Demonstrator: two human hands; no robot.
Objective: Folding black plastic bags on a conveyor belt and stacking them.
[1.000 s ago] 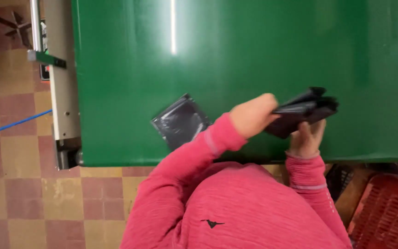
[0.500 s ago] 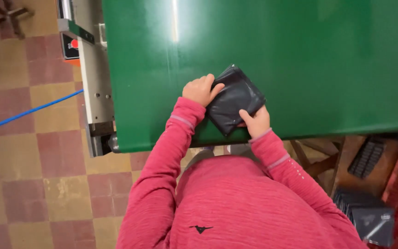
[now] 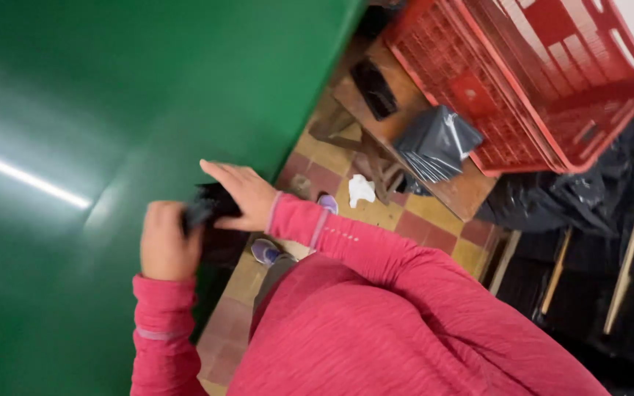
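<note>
Both hands grip one black bag (image 3: 210,207) at the green table's (image 3: 111,110) edge, the left hand (image 3: 164,242) closed on its end, the right hand (image 3: 242,194) pressing flat on top, so it looks folded but not yet put down.

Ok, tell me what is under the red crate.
The red crate rests on a wooden stand, beside a shiny dark plastic packet. Black bags lie below. The crate hides the stand's top beneath it.
</note>
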